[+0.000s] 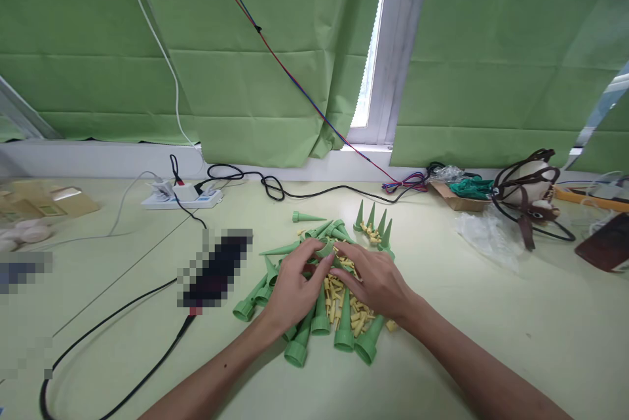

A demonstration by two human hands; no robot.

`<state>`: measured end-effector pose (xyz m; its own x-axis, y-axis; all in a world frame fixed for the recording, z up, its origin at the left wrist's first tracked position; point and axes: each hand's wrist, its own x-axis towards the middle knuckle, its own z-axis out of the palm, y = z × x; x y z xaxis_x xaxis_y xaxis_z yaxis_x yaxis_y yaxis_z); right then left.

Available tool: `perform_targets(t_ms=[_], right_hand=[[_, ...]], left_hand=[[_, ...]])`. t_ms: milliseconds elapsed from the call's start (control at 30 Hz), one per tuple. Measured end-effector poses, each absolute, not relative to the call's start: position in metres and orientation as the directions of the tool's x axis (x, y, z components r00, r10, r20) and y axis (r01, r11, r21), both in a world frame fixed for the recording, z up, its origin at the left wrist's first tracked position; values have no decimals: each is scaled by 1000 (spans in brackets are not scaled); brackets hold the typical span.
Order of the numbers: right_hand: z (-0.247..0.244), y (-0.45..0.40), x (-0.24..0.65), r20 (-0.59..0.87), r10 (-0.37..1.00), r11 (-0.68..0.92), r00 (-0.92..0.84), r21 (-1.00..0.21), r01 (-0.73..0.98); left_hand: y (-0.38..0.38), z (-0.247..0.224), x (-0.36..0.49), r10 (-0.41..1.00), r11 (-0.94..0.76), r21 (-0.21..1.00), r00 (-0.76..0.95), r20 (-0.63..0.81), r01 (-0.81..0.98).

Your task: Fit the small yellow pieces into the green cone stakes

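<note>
My left hand [296, 279] is closed around a green plastic spike [325, 249], its wide round end tilted up between thumb and fingers. Close beside it, my right hand [376, 274] has its thumb and fingers curled together near that open end; whatever lies between them is too small to make out. Under and around both hands lies a heap of hollow green spikes [344, 325], mixed with small yellow plastic pieces [335, 295]. Behind my right hand several green spikes [371, 217] stand point up, with yellow pieces at their bases.
A lone green spike [307, 217] lies behind the heap. To the left are a blurred-out dark device [219, 269] with a cable and a white power strip [184, 197]. A clear plastic bag [491, 236], a cardboard box [459, 197] and a strapped bag [528, 184] sit to the right.
</note>
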<state>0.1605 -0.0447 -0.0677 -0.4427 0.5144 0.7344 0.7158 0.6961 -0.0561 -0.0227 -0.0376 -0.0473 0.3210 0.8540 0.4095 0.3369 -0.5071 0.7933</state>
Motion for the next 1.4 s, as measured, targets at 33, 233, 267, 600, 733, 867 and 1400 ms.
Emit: perform_targets(t_ms=[33, 233, 267, 600, 733, 867, 1400], right_hand=[[-68, -44, 163, 735, 520, 699, -435, -73, 712], [-66, -34, 180, 674, 642, 600, -367, -144, 787], [-66, -33, 181, 643, 675, 570, -363, -142, 810], [-62, -29, 179, 310, 846, 475, -433, -72, 877], [-65, -27, 179, 258, 847, 497, -465, -75, 864], [-67, -25, 180, 233, 846, 512, -481, -100, 853], [-69, -24, 176, 146, 880, 468, -451, -108, 877]], left_hand=[[-37, -47, -23, 871, -480, 810, 294, 393, 336], [-32, -48, -24, 916, -390, 857, 231, 326, 338], [-32, -48, -24, 916, -392, 854, 236, 326, 342], [-31, -52, -24, 895, -432, 821, 288, 341, 372], [-31, -53, -24, 877, -460, 807, 331, 348, 370], [-31, -52, -24, 868, -474, 784, 362, 339, 402], [-34, -51, -22, 867, -468, 697, 435, 243, 544]])
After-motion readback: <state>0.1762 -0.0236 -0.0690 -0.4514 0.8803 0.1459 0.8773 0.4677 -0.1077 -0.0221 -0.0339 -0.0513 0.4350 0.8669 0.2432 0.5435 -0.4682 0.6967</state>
